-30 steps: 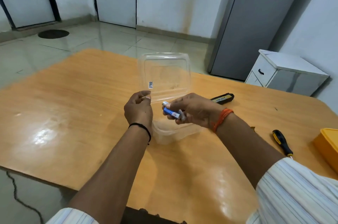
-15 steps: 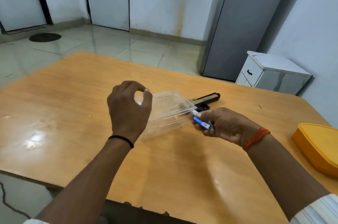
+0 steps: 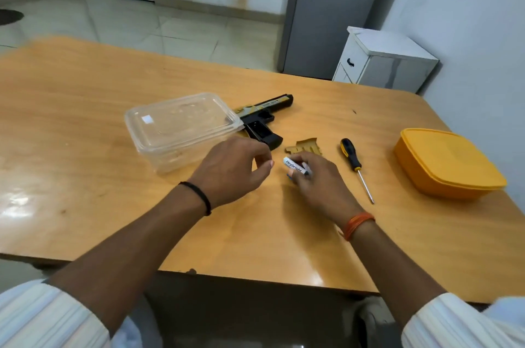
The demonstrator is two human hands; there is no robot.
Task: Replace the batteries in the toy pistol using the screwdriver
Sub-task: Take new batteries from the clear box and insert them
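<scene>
The black and gold toy pistol (image 3: 264,117) lies on its side on the wooden table (image 3: 85,109), its grip open toward me. Its gold battery cover (image 3: 305,146) lies loose beside the grip. My right hand (image 3: 315,180) grips white and blue batteries (image 3: 295,166) just in front of the cover. My left hand (image 3: 233,168) hovers left of the batteries with loosely curled fingers, holding nothing. The black and yellow screwdriver (image 3: 355,165) lies on the table right of my right hand.
A clear plastic box (image 3: 181,128) with its lid on stands left of the pistol, partly covering its rear. A yellow lidded container (image 3: 446,163) sits near the table's right edge. A grey fridge (image 3: 335,12) and white cabinet (image 3: 383,60) stand beyond the table.
The clear box's lid went from raised to closed, and my left hand let go of it. Both hands came toward me and right, the right still holding the batteries.
</scene>
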